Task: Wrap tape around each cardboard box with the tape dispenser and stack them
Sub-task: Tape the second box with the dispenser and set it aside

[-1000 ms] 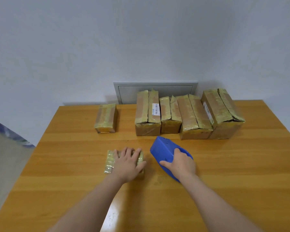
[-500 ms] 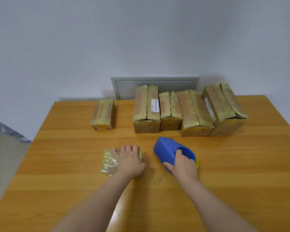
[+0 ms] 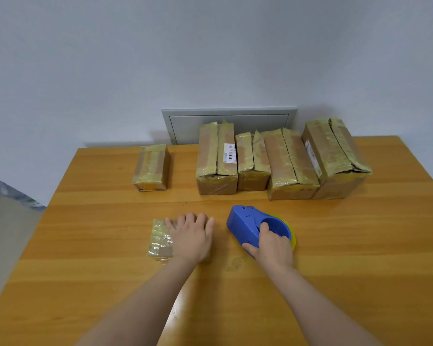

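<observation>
Left hand: my left hand [image 3: 191,237] lies flat with straight fingers on the small box [image 3: 160,237], pressing it to the worktop [image 3: 360,245] — I judge to stop it sliding under the tape.
Right hand: my right hand [image 3: 273,245] grips the tape dispenser [image 3: 250,224], fingers hooked into its ring, just right of the left hand.
Beyond both hands: a row of taped boxes [image 3: 280,163] sits side by side, with a lone box [image 3: 151,167] apart — none stacked yet.
Hidden: my left hand covers most of the small box. I cannot make out the tape's loose end or the blade. Only a rim of the yellow roll [image 3: 293,237] shows.
</observation>
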